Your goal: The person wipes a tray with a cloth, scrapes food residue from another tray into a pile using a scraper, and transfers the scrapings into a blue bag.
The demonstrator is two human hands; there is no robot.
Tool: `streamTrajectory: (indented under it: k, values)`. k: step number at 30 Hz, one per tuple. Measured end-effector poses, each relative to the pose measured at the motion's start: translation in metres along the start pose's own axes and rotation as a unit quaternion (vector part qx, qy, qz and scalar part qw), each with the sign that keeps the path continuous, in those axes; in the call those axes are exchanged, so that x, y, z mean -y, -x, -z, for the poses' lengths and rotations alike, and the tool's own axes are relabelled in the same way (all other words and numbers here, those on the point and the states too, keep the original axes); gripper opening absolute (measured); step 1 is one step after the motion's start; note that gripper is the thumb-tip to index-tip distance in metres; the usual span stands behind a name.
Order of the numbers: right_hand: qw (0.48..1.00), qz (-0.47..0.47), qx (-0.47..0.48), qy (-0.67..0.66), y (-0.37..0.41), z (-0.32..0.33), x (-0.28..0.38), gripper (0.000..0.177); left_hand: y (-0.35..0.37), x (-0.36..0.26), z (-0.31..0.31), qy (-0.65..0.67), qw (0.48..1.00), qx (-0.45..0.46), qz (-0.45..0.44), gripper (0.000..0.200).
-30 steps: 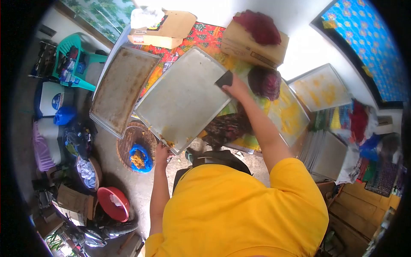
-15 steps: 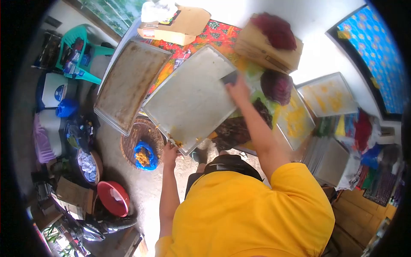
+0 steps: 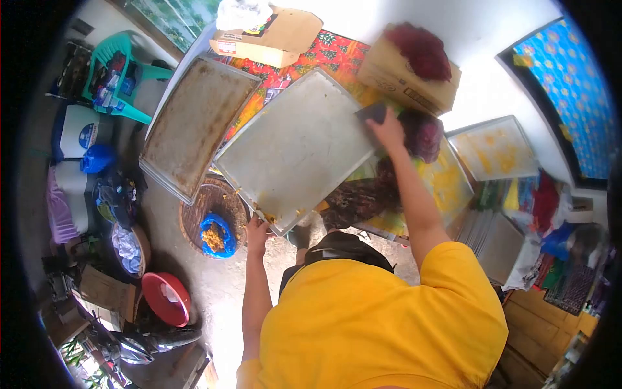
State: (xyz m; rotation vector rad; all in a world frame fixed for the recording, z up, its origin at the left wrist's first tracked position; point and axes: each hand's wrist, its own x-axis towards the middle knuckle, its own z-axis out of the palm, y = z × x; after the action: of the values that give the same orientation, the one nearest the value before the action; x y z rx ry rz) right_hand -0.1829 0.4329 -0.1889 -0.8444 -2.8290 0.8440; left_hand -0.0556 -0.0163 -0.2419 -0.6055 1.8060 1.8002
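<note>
A grey metal tray (image 3: 295, 146) lies tilted in front of me, with orange bits near its lower corner. My left hand (image 3: 257, 232) is closed on that corner. My right hand (image 3: 389, 131) grips a dark flat scraper (image 3: 370, 115) at the tray's right edge. To the left rests a stack of brown-stained trays (image 3: 197, 123). Below them, a round woven basket (image 3: 193, 228) holds a blue bag (image 3: 227, 241) with orange pieces. Dark leafy material (image 3: 356, 202) lies under the right forearm.
A cardboard box (image 3: 405, 81) with a dark red bundle stands at the back right. Yellow-smeared trays (image 3: 495, 150) are on the right. An open carton (image 3: 285, 32) sits at the back. A green chair (image 3: 133, 107) and red basin (image 3: 152, 298) stand left.
My right hand has moved right with the dark scraper, from over the tray's upper right part to its edge. My left hand stays at the lower corner.
</note>
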Motion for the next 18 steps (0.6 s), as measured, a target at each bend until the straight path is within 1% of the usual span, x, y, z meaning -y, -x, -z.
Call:
streamTrajectory:
  k: [3, 5, 9, 12, 15, 17, 18]
  values:
    - [0.999, -0.017, 0.004, 0.041, -0.031, 0.016, -0.02, 0.078, 0.002, -0.009, 0.0, -0.007, 1.0, 0.008, 0.017, 0.048]
    - [0.998, 0.001, -0.001, 0.055, -0.04, 0.003, -0.034, 0.081, 0.002, -0.012, -0.001, -0.008, 1.0, 0.012, 0.026, 0.049]
    - [0.998, 0.01, 0.03, 0.06, -0.041, 0.0, -0.034, 0.087, 0.001, -0.009, -0.002, 0.014, 1.0, 0.005, 0.018, 0.053]
    - [0.997, 0.028, 0.002, 0.069, -0.04, -0.009, -0.034, 0.088, 0.001, -0.009, 0.0, 0.011, 1.0, 0.008, 0.018, 0.054]
    - [0.997, -0.001, 0.078, 0.016, -0.019, -0.027, -0.014, 0.082, 0.002, -0.01, 0.001, 0.007, 1.0, 0.013, 0.018, 0.054]
    - [0.992, 0.076, 0.097, 0.033, 0.002, -0.041, 0.013, 0.073, 0.003, -0.013, -0.002, 0.011, 1.0, 0.015, 0.02, 0.054]
    - [0.992, 0.107, 0.055, 0.04, 0.007, -0.045, 0.022, 0.064, 0.005, -0.017, -0.002, 0.011, 1.0, 0.016, 0.023, 0.053]
